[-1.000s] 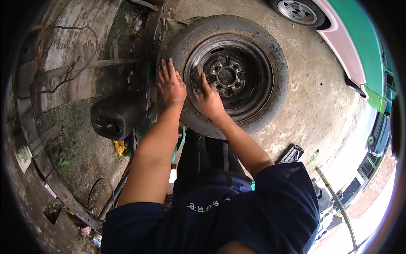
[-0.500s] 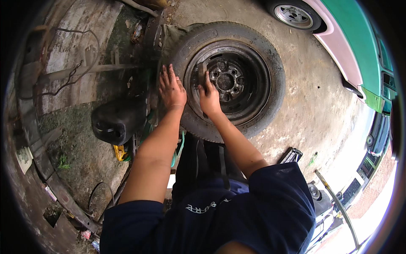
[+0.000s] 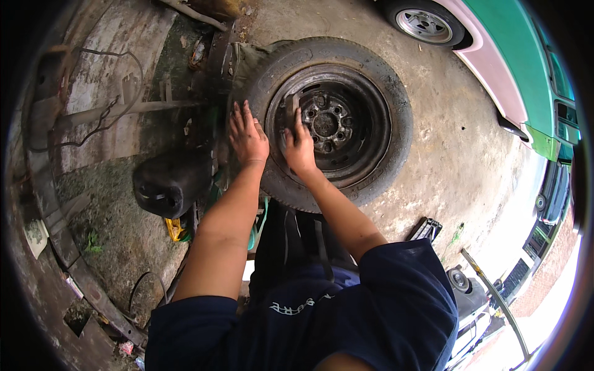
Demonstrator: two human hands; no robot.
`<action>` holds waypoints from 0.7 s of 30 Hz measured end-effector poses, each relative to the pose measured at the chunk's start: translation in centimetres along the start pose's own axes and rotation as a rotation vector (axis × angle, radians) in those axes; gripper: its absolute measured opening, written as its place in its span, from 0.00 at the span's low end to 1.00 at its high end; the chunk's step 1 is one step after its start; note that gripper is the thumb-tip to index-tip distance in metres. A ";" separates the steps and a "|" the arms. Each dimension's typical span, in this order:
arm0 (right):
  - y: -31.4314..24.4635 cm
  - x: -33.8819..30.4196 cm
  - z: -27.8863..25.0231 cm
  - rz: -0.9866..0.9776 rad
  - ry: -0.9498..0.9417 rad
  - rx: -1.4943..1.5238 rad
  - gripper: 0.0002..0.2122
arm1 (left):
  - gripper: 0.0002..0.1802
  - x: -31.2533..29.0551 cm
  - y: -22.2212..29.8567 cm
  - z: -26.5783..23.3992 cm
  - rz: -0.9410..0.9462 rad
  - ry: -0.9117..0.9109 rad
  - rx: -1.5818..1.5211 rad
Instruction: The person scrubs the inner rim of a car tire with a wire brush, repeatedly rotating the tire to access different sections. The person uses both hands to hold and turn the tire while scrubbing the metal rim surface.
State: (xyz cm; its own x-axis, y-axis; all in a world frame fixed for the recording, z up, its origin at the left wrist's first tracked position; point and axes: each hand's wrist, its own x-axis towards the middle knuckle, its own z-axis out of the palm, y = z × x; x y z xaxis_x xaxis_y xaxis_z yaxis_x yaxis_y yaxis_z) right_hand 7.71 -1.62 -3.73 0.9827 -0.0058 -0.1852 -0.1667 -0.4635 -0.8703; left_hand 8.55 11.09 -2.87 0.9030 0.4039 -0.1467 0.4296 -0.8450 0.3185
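Everything has slid a little down and left in view since half a second ago: the wheel [image 3: 325,125], the hands, even the parked car [image 3: 520,68], so the head has probably turned. The wheel faces up, right in front of the person. The left hand [image 3: 249,141] lies open and flat on the left side of the tire [image 3: 401,133]. Apart from it, the right hand [image 3: 299,148] looks closed on a small flat tool [image 3: 295,102], reaching inside the rim [image 3: 371,145].

To work well here, it seems best to press the left palm down so the wheel does not rock, and to make short, slow strokes. Fingers should stay off the rim's hard edge, which could scrape them.

The tool is blurry; I cannot tell what kind it is, or whether its tip touches metal. What holds the wheel up is hidden. The car is cut off at the top.
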 end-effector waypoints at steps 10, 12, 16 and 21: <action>1.3 7.8 -2.7 -0.026 0.235 -0.142 0.32 | 0.32 0.5 -0.1 0.3 0.000 0.009 -0.010; 0.7 6.2 -2.0 -0.076 0.228 -0.079 0.33 | 0.32 0.2 -0.3 0.2 0.014 0.011 -0.016; 0.0 2.6 -1.4 -0.065 -0.090 -0.250 0.34 | 0.33 0.3 -0.2 0.2 0.013 0.010 -0.025; 3.5 6.8 -6.9 -0.196 -0.273 -0.633 0.34 | 0.34 0.3 0.0 0.2 -0.011 -0.005 0.021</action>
State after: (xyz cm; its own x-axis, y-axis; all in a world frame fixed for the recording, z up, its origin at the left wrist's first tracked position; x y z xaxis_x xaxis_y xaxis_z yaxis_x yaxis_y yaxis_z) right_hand 14.32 -9.39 -4.88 0.9208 0.3135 -0.2319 0.1710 -0.8591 -0.4824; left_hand 8.86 11.16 -3.08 0.8982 0.4112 -0.1552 0.4394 -0.8476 0.2975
